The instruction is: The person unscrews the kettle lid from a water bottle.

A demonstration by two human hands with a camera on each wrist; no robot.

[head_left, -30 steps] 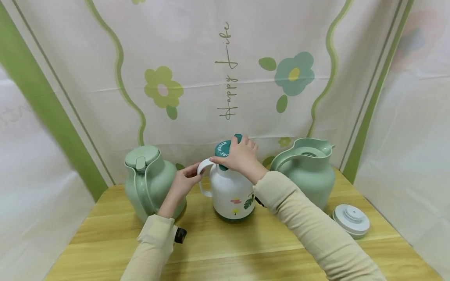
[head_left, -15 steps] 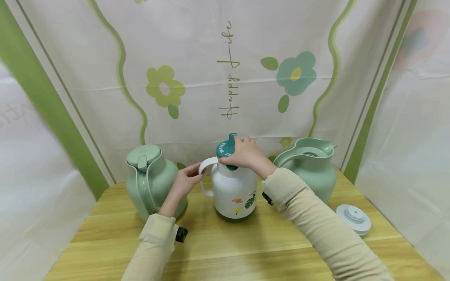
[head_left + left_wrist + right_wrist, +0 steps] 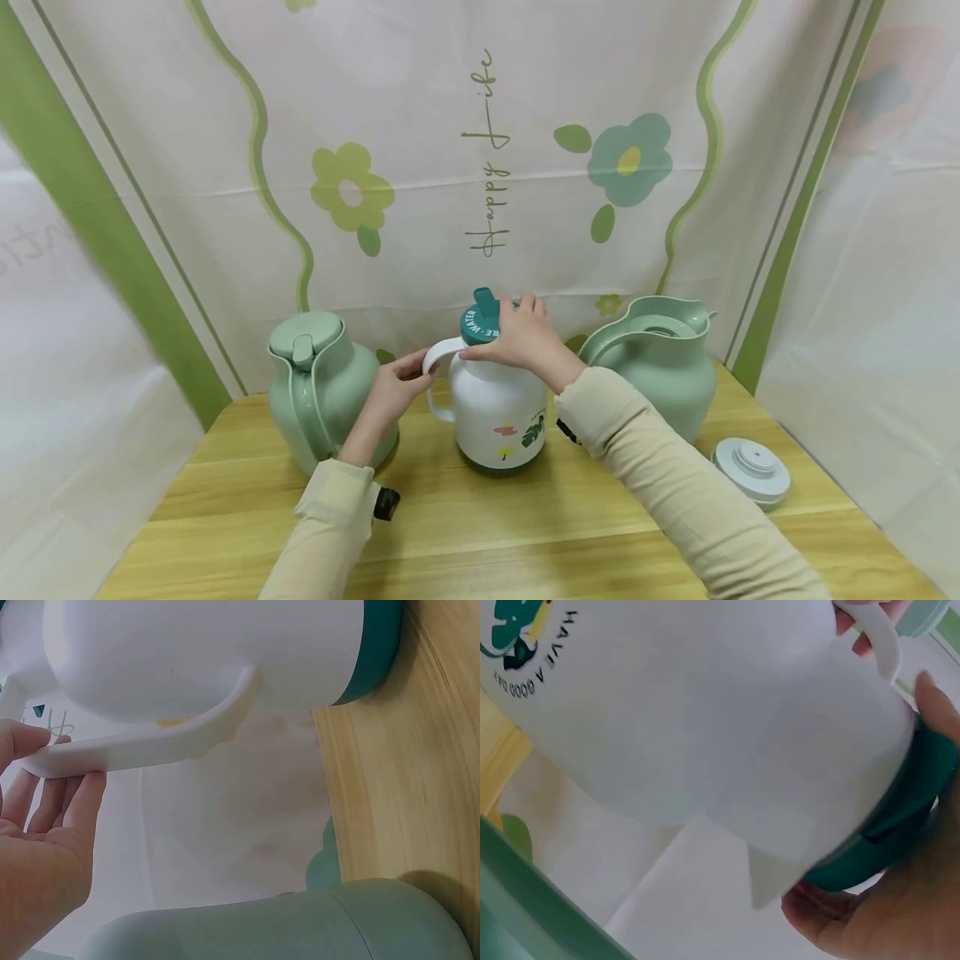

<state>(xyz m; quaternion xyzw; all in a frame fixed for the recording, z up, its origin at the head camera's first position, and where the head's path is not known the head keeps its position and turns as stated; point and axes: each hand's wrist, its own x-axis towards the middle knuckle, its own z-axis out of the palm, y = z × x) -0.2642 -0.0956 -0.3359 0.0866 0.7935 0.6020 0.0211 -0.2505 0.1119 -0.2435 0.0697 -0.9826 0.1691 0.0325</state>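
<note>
A white vacuum jug (image 3: 498, 408) with a dark green base and leaf prints stands upright at mid-table. Its white handle (image 3: 135, 750) points left, and my left hand (image 3: 390, 392) pinches the upper part of it between thumb and fingers. On the jug's top sits a teal lid (image 3: 480, 323) with lettering and a raised tab. My right hand (image 3: 525, 337) grips this lid from the right, thumb on the near side and fingers on the far side. In the right wrist view the teal lid (image 3: 900, 817) lies against the palm, still on the jug's neck.
A pale green jug (image 3: 322, 400) with its lid on stands close beside my left hand. Behind my right forearm is a second green jug (image 3: 660, 383), its wide top uncovered. A round pale stopper (image 3: 752, 471) lies on the wooden table (image 3: 465, 542) at right. A printed curtain hangs behind.
The teal lid has turned counterclockwise, its tab swinging from right to left. My right hand has shifted slightly around the lid. My left hand keeps its hold on the handle.
</note>
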